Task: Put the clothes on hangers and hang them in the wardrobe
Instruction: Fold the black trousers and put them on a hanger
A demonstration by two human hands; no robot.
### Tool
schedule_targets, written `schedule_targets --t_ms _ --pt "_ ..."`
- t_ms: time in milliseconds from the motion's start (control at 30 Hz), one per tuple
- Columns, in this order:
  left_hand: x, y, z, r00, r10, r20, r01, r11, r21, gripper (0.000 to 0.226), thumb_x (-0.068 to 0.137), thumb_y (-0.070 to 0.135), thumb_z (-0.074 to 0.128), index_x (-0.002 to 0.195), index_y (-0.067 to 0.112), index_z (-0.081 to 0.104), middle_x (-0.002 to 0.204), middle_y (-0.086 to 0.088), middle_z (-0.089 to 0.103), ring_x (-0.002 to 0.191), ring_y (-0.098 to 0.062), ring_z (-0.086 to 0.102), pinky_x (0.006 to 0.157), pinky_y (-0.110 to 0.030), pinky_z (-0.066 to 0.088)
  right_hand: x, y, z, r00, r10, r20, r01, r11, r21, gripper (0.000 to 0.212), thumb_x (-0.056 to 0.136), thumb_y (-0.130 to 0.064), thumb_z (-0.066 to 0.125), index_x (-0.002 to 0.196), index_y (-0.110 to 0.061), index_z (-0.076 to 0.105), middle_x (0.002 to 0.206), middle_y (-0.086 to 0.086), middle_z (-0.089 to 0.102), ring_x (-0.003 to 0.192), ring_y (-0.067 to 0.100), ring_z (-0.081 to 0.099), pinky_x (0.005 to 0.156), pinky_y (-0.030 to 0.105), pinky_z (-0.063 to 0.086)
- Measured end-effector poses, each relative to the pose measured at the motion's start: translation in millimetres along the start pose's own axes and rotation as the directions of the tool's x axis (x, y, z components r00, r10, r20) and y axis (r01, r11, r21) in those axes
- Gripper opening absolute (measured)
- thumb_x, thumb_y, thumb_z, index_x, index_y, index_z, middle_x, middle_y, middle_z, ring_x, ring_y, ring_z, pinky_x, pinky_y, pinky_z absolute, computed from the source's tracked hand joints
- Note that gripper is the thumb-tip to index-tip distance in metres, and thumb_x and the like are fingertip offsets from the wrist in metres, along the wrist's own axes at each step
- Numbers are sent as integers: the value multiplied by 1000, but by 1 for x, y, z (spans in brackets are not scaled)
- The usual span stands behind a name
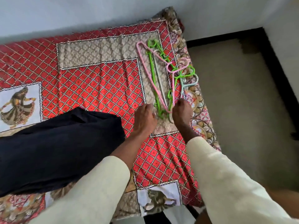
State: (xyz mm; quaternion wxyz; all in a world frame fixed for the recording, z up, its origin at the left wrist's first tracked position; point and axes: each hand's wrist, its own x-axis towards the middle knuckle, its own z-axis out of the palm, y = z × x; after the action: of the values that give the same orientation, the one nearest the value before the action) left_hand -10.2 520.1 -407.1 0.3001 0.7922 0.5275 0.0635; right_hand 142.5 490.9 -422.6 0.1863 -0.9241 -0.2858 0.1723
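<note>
A pile of plastic hangers [163, 75], pink, green and pale, lies tangled near the bed [100, 88] edge. Both hands reach its near end, likely to pull one free: the right hand [182, 112] seems to pinch the pink hanger [144, 62]; the left hand [145, 117] is curled, its hold unclear. Dark clothes [56, 146] wait beside them. No writing shows.

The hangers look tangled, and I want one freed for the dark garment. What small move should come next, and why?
Probably lift the pink hanger clear with the right hand, while the left hand holds down the green hangers. Both hands sit at the pile's near end, the pink one seems to lie on top, and the dark garment waits beside them, unhung.
</note>
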Motion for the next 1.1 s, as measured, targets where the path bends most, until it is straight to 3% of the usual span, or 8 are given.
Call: schedule_targets --t_ms 167,267,467,600,700,833,933,1100 --pt "28 22 0 999 -5 -40 3 998 -65 37 91 11 61 128 10 55 131 -8 55 120 -23 49 101 -36 40 26 -18 -1 993 26 115 3 969 -247 31 94 -21 51 114 -1 64 112 20 62 99 35 61 81 40 50" --pt "33 20 -2 997 -50 -56 45 995 -90 35 91 10 60 126 11 58 130 -7 56 120 -22 49 103 -37 40 31 -22 -1 985 18 174 34 956 -291 27 90 -17 52 105 0 67 106 19 67 94 34 65 80 38 51" --pt "35 9 -17 979 -177 -101 158 971 -177 29 92 10 61 121 15 61 126 -4 56 116 -19 51 102 -39 45 12 -36 0 999 -48 13 49 989 -137 29 89 -5 42 114 3 54 110 19 56 100 34 52 86 41 40" --pt "41 3 -44 941 -324 -99 237 839 -490 10 97 17 56 101 16 65 105 -4 64 93 -22 62 76 -36 55 -19 -62 -1 997 -74 -38 82 949 305 18 93 -10 30 100 -2 44 82 12 47 70 25 42 54 31 21" --pt "38 -10 -76 919 -393 -19 277 681 -678 34 99 44 49 94 14 64 87 -2 65 73 -17 59 58 -26 42 -58 -89 4 991 -123 -61 136 932 336 11 99 -9 30 92 -14 37 77 4 44 63 19 38 54 35 18" --pt "25 -42 -124 945 -324 37 200 487 -850 34 92 49 60 105 18 67 92 4 69 76 -5 63 70 -27 51 -126 -117 26 972 -234 -30 232 919 318 17 103 -20 29 88 -20 39 81 4 51 72 26 44 62 33 22" --pt "2 -82 -156 935 -354 21 210 506 -837 25 91 33 69 101 10 67 85 4 68 69 4 62 68 -17 48 -190 -136 52 915 -397 66 358 878 318 17 95 -21 34 95 -9 47 89 15 54 75 32 49 62 33 19" --pt "-55 -166 -186 932 -350 97 266 476 -838 13 93 11 65 99 1 70 88 -11 74 75 -23 74 71 -39 62 -270 -158 91 872 -392 293 292 897 331 19 102 -28 37 84 -22 37 88 3 51 74 28 50 62 39 35"
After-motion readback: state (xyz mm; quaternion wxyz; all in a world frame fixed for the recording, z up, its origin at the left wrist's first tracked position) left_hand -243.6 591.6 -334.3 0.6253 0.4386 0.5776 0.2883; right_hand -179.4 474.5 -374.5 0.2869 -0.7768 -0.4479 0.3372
